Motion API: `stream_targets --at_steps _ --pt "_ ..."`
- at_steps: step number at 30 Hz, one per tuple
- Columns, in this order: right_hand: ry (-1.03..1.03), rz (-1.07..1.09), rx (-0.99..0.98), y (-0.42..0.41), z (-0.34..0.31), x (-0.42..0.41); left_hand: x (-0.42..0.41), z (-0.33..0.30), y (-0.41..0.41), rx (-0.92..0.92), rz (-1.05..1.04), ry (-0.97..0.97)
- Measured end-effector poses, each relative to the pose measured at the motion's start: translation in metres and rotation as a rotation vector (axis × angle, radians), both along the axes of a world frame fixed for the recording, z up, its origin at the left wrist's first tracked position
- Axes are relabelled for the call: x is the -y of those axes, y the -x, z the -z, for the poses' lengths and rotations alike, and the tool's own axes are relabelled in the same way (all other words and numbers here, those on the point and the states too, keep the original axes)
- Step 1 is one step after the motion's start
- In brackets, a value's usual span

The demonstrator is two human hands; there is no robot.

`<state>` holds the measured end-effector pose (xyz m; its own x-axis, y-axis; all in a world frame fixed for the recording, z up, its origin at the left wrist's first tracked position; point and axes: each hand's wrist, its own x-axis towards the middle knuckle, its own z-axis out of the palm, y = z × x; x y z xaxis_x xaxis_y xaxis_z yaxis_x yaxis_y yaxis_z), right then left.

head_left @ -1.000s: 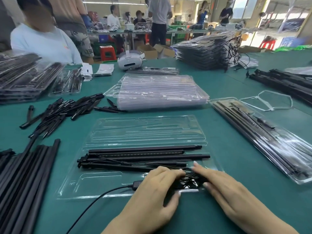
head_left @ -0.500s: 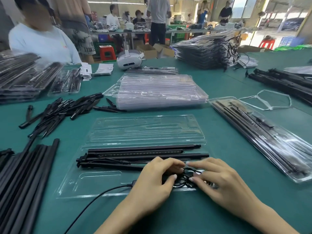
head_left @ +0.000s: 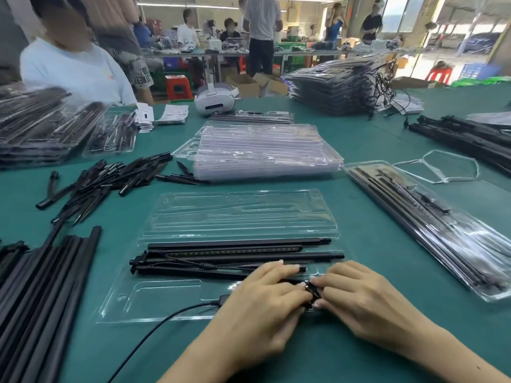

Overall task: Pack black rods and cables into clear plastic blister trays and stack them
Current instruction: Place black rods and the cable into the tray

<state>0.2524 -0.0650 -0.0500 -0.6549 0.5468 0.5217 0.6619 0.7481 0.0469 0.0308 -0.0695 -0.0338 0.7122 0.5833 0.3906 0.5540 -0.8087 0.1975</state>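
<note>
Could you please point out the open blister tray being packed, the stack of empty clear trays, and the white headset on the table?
open blister tray (head_left: 166, 302): head view, bare front-left compartment.
stack of empty clear trays (head_left: 262, 150): head view, top tray's middle.
white headset (head_left: 214, 102): head view, front shell.

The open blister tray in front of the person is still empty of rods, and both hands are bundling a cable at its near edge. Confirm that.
Not empty: the head view shows black rods already lying in the open blister tray. The rest holds: left hand and right hand are bundling the cable at its near edge.
</note>
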Motion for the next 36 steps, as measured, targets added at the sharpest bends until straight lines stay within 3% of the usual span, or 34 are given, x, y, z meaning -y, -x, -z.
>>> stream_targets --at_steps 2,6,13,15,18,20,22,28,30,33,36 --pt "0.056 0.010 0.017 -0.004 -0.001 0.004 0.006 0.005 0.000 -0.033 0.009 0.052" --pt "0.152 0.056 -0.007 -0.014 -0.005 0.015 0.013 0.013 0.000 -0.306 -0.088 0.026" --pt "0.283 0.102 0.095 -0.027 0.002 0.032 0.024 -0.001 -0.012 -0.359 -0.142 0.084" --pt "0.446 0.046 0.032 -0.031 -0.003 0.028 0.028 -0.002 -0.020 -0.399 -0.168 0.090" --pt "0.736 -0.019 -0.219 -0.036 -0.005 0.024 0.032 0.000 -0.026 -0.405 -0.223 0.039" --pt "0.695 0.020 -0.416 -0.035 -0.004 0.024 0.032 -0.002 -0.025 -0.395 -0.242 0.052" --pt "0.528 0.074 -0.477 -0.033 -0.004 0.023 0.031 -0.004 -0.024 -0.397 -0.263 0.065" --pt "0.247 0.074 -0.083 -0.028 -0.002 0.021 0.032 -0.004 -0.024 -0.369 -0.261 0.161" --pt "0.243 0.066 -0.088 -0.026 -0.002 0.019 0.032 -0.012 -0.022 -0.323 -0.263 0.225" --pt "0.179 0.060 -0.028 -0.025 -0.009 0.014 0.031 -0.020 -0.009 -0.052 -0.160 0.229" --pt "0.083 0.027 0.021 -0.023 -0.010 0.010 0.041 -0.035 0.027 0.003 -0.309 0.215"
